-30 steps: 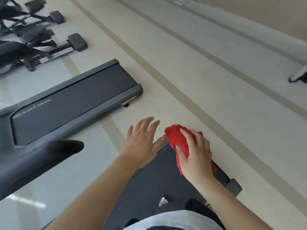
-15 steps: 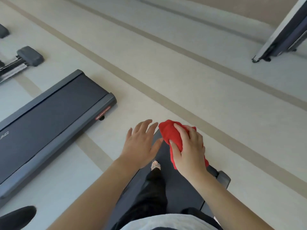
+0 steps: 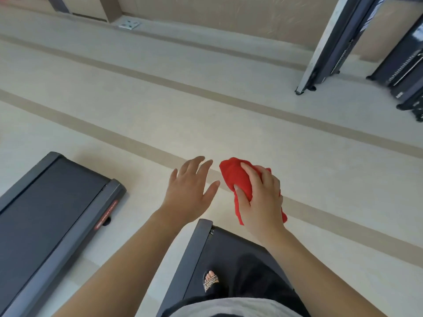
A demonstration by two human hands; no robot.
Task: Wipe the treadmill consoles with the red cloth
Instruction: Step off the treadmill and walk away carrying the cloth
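Observation:
My right hand (image 3: 261, 197) grips a bunched red cloth (image 3: 235, 177), held in the air above the floor past the rear end of the treadmill deck (image 3: 196, 250) I stand on. My left hand (image 3: 190, 193) hovers just left of the cloth, fingers spread, holding nothing and not touching it. A second treadmill deck (image 3: 45, 216) lies on the floor at the lower left. No treadmill console is in view.
Dark upright machines (image 3: 338, 44) stand at the top right near the wall. A floor socket (image 3: 129, 24) sits at the top left. My sandalled foot (image 3: 210, 280) rests on the belt. Pale floor with tan stripes (image 3: 137, 143) stretches ahead.
The view has swung right and forward: the left treadmill deck slid to the lower left, machines at the top right came in. Both hands kept their pose, cloth still gripped.

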